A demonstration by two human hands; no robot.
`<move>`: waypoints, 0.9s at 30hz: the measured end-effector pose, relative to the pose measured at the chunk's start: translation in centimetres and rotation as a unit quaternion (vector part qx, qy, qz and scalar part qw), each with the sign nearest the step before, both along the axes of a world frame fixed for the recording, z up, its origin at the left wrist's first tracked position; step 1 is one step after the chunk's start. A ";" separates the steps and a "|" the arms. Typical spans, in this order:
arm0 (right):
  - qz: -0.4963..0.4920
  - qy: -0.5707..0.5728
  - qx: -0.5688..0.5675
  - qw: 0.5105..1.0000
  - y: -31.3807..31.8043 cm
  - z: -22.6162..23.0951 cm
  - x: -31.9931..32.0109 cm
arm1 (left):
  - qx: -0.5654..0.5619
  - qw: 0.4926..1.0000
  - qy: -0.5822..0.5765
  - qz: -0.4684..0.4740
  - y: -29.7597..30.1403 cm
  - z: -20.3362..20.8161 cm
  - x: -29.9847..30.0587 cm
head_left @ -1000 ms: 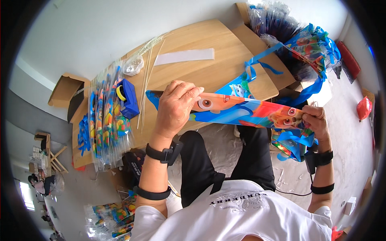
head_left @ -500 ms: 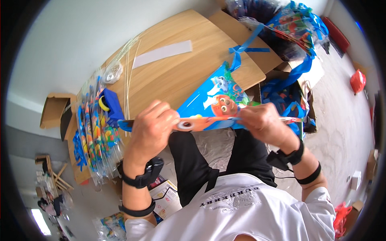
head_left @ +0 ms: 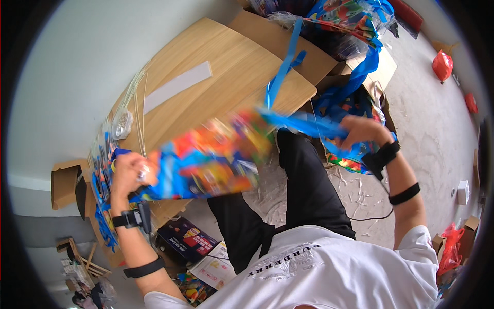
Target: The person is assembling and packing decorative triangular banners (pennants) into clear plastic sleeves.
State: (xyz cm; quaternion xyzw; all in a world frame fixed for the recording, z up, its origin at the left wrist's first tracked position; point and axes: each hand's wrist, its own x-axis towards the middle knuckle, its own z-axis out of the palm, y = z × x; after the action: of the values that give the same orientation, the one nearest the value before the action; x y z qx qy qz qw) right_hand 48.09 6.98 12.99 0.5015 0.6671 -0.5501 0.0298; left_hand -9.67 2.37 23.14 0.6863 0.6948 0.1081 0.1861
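Note:
My left hand (head_left: 129, 175) is closed on the left end of a cartoon-print plastic kite (head_left: 206, 157), which is folded into a long band. The kite is smeared by motion and stretches across above my thighs. From its right end a blue ribbon tail (head_left: 303, 123) runs to my right hand (head_left: 363, 135), whose fingers are bent around it. Another blue ribbon (head_left: 284, 67) hangs over the table's right corner. Below my right hand, an open carton (head_left: 387, 110) holds more blue ribbon and printed plastic.
The wooden table (head_left: 231, 67) carries a white strip (head_left: 177, 86), thin rods (head_left: 140, 103) and a clear-wrapped white bundle (head_left: 122, 123). Packed printed sleeves (head_left: 103, 180) lie at its left end. Bagged printed goods (head_left: 345, 20) are piled at the far right. A dark box (head_left: 186, 237) stands by my left leg.
My hands have moved apart, the left one down and left, the right one right and up. The printed kite now stretches leftward as a blurred band. My right hand has shifted from the print to the ribbon.

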 end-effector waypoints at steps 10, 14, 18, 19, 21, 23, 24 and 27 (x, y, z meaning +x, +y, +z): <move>-0.695 0.185 0.214 0.661 7.2 -1.5 20.1 | 0.644 0.683 0.343 -0.025 3.0 8.2 -5.6; -0.726 0.094 0.187 0.655 7.7 -2.3 25.0 | 0.447 0.833 0.313 -0.093 6.0 -2.5 2.0; -0.620 -0.206 0.311 0.690 8.9 -2.1 29.3 | 0.326 0.905 0.246 -0.118 4.2 -12.9 4.4; -0.552 -0.268 0.311 0.726 8.8 -1.9 28.7 | 0.309 0.918 0.223 -0.114 3.5 -14.4 5.0; -0.485 -0.308 0.307 0.759 10.4 -2.0 27.6 | 0.268 0.938 0.197 -0.101 2.2 -16.5 6.8; -0.281 -0.634 0.221 0.685 7.0 0.7 16.6 | 0.250 0.943 0.198 -0.094 0.5 -17.9 7.3; -0.212 -0.641 0.403 0.618 6.4 -1.3 18.4 | 0.266 0.943 0.176 -0.096 0.4 -18.8 7.8; -0.090 -0.324 0.647 0.685 7.1 -5.6 12.2 | 0.275 0.944 0.158 -0.094 -1.0 -19.7 8.5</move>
State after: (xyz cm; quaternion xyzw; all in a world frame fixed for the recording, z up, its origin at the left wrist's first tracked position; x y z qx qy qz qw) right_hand 60.25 14.07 7.41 0.6004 0.7580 0.2146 -0.1375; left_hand -1.18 1.39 3.43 0.7815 0.5905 0.1671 -0.1129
